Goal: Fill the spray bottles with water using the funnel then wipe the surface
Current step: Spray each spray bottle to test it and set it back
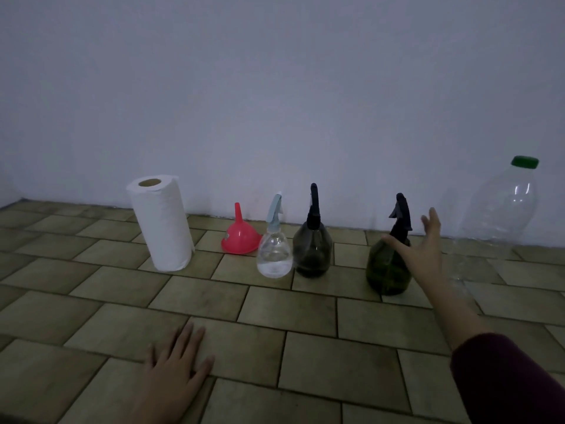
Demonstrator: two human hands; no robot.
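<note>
Looking barely started: right hand (423, 252) is reaching, fingers spread and gripping nothing, beside the dark green spray bottle (388, 267). Left hand (177, 365) is lying flat on the tiled surface (305, 332). Upturned red plastic funnel (240, 237) is sitting untouched; wiping's still ahead.

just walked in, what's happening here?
A person's right hand reaches, fingers spread, toward the green spray bottle and holds nothing. The left hand rests flat on the tiled surface. All three spray bottles have their heads on. The pink funnel sits upside down and untouched near the paper towel roll. A large capped clear bottle stands far right.
</note>
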